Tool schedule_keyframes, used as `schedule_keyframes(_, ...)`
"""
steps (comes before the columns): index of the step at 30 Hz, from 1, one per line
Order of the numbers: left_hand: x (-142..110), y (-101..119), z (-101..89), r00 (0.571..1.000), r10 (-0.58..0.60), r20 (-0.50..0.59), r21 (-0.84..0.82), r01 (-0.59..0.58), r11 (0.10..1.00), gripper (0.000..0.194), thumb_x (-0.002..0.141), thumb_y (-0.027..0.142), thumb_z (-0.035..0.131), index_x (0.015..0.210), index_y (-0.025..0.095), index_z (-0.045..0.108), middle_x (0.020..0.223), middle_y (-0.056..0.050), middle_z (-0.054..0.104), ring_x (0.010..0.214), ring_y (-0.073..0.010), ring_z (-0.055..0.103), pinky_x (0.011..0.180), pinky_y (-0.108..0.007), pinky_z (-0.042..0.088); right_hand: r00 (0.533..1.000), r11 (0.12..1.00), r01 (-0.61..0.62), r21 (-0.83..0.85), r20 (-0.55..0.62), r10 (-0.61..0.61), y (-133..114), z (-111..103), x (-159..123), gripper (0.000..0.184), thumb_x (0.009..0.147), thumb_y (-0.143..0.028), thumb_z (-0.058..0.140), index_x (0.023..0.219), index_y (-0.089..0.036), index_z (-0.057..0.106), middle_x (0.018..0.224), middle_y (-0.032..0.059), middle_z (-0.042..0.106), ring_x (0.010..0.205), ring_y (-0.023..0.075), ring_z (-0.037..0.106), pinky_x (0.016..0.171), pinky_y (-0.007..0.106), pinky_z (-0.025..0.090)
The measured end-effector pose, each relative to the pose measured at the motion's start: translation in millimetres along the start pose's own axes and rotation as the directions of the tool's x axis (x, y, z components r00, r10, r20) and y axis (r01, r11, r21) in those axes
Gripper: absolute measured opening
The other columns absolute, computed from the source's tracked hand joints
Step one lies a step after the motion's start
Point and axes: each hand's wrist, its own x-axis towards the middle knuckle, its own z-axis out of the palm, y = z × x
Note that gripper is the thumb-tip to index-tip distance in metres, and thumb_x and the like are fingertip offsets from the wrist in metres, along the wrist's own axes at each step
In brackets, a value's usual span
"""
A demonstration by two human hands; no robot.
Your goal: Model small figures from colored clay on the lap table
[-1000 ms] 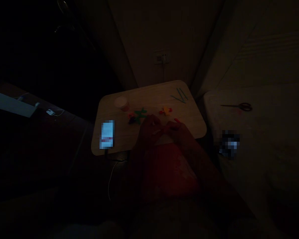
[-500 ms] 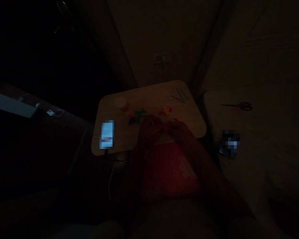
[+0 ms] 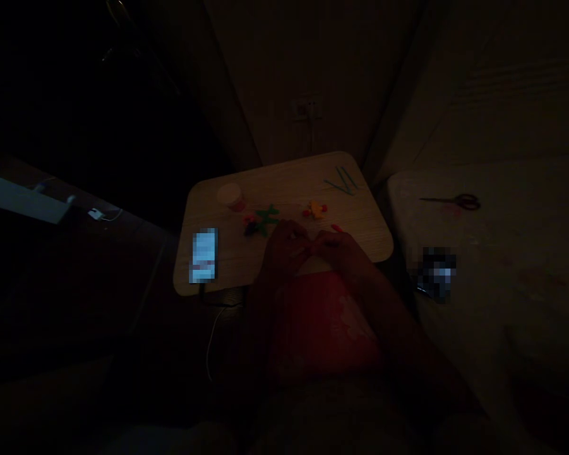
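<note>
In the dim light my left hand (image 3: 288, 245) and my right hand (image 3: 337, 250) meet over the near edge of a small wooden table (image 3: 284, 183). Their fingers are curled and pinched together; a small reddish bit may be between the fingertips, but it is too dark to make out. Just beyond my left hand lies a green branching piece (image 3: 266, 220), with a dark and red piece (image 3: 251, 224) beside it. A yellow piece with red ends (image 3: 316, 210) lies beyond the hands. Close to my right hand is a small red piece (image 3: 336, 228).
A whitish tub (image 3: 230, 194) stands at the back left and a lit phone (image 3: 203, 256) at the front left. Thin green sticks (image 3: 341, 181) lie at the back right. Scissors (image 3: 459, 201) and a blurred dark object (image 3: 436, 274) are on the pale surface to the right.
My fingertips have shifted slightly and a small reddish spot shows between them. The picture is a little brighter. The pieces on the table have stayed in place.
</note>
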Motion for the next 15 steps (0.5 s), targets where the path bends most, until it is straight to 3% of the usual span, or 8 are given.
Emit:
schedule_keyframes(5, -0.7, 1.8, 0.8, 0.998, -0.054, 0.011, -0.007, 0.054, 0.999, 0.010, 0.093, 0.031, 0.072, 0.088, 0.023, 0.076, 0.093, -0.003, 0.065, 0.091, -0.0192, 0.060, 0.081, -0.035, 0.050, 1.000, 0.999, -0.024, 0.040, -0.008, 0.025, -3.0, 2.2, -0.8, 0.029, 0.070, -0.049, 0.079, 0.062, -0.022, 0.070, 0.079, 0.0009, 0.069, 0.081, 0.0191, 0.063, 0.089, 0.037, 0.048)
schedule_keyframes(8, -0.3, 3.1, 0.3, 0.993, -0.113, 0.024, -0.004, 0.113, 0.994, 0.009, 0.094, 0.031, 0.071, 0.093, 0.024, 0.076, 0.098, -0.005, 0.066, 0.096, -0.0199, 0.062, 0.085, -0.036, 0.052, 0.999, 0.999, -0.014, 0.035, -0.043, 0.015, -5.1, 2.3, -1.2, 0.030, 0.072, -0.051, 0.079, 0.065, -0.023, 0.072, 0.080, 0.0008, 0.071, 0.086, 0.0212, 0.066, 0.094, 0.040, 0.047)
schedule_keyframes(15, -0.7, 7.3, 3.0, 0.988, -0.150, 0.044, -0.073, 0.153, 0.986, 0.014, 0.093, 0.033, 0.071, 0.104, 0.024, 0.073, 0.105, -0.007, 0.065, 0.100, -0.0221, 0.062, 0.090, -0.039, 0.053, 0.998, 0.994, -0.060, 0.089, 0.024, 0.058, -0.6, -3.8, -0.3, 0.038, 0.067, -0.057, 0.085, 0.082, -0.023, 0.079, 0.088, 0.0042, 0.078, 0.088, 0.0240, 0.069, 0.090, 0.040, 0.050)
